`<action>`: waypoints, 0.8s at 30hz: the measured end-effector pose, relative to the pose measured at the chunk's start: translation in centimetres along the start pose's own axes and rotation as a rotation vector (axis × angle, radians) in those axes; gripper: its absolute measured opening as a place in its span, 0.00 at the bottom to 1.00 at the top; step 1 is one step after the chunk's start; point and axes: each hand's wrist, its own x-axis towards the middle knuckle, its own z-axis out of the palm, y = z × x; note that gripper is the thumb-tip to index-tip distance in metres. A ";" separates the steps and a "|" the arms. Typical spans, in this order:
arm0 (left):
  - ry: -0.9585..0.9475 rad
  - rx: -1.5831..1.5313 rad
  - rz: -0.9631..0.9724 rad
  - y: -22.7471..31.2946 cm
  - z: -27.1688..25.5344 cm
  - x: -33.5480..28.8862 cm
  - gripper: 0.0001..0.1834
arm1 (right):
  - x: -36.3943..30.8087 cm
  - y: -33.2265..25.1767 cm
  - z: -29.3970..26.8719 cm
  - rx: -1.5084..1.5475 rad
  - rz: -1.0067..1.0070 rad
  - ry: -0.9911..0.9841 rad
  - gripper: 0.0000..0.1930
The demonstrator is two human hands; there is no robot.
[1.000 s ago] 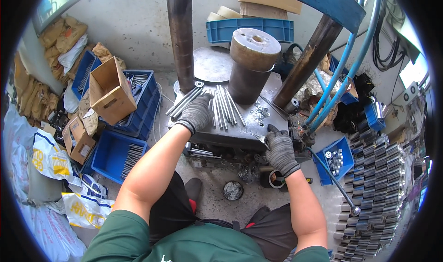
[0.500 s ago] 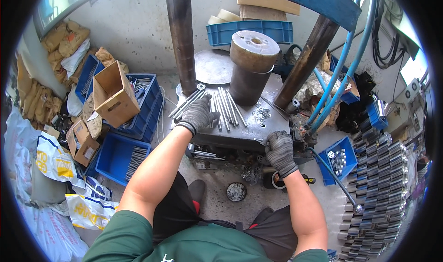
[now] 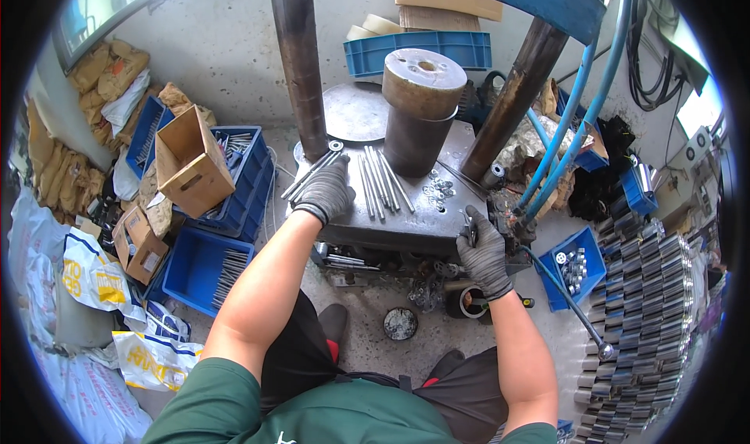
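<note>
On the steel press table (image 3: 367,227) lies a fanned group of slim metal rods (image 3: 380,182). To the left of it are more metal rods (image 3: 308,175), with my left hand (image 3: 326,190) in a grey knit glove closed over them. The palm hides part of these rods. A small metal ring (image 3: 335,145) sits beyond their far ends. At the table's right front corner is my gloved right hand (image 3: 484,252), thumb and fingers pinched together. Something small and dark shows between them, too little to name. Several small metal pieces (image 3: 439,194) lie on the table nearby.
A thick steel cylinder (image 3: 422,131) stands on the table between two press columns (image 3: 299,69). Blue hoses (image 3: 574,123) run down at the right. Blue crates (image 3: 195,268) and a wooden box (image 3: 191,162) are at the left. Stacked metal cylinders (image 3: 641,319) fill the far right.
My left hand has shifted slightly left with rods under it, widening the gap to the fanned rods. My right hand has turned, and its thumb and fingertips now show in a pinch.
</note>
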 end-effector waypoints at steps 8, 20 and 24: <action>-0.082 -1.528 -0.094 1.3 -0.4 -2.3 0.35 | -1.2 -2.5 -1.8 0.512 0.127 -0.019 0.47; -0.682 -1.285 0.256 10.5 7.3 -7.9 0.18 | -2.9 -5.5 -3.4 0.834 0.520 -0.215 0.44; -0.673 -1.201 0.298 10.7 7.7 -7.6 0.17 | -2.9 -5.5 -4.0 0.905 0.598 -0.292 0.43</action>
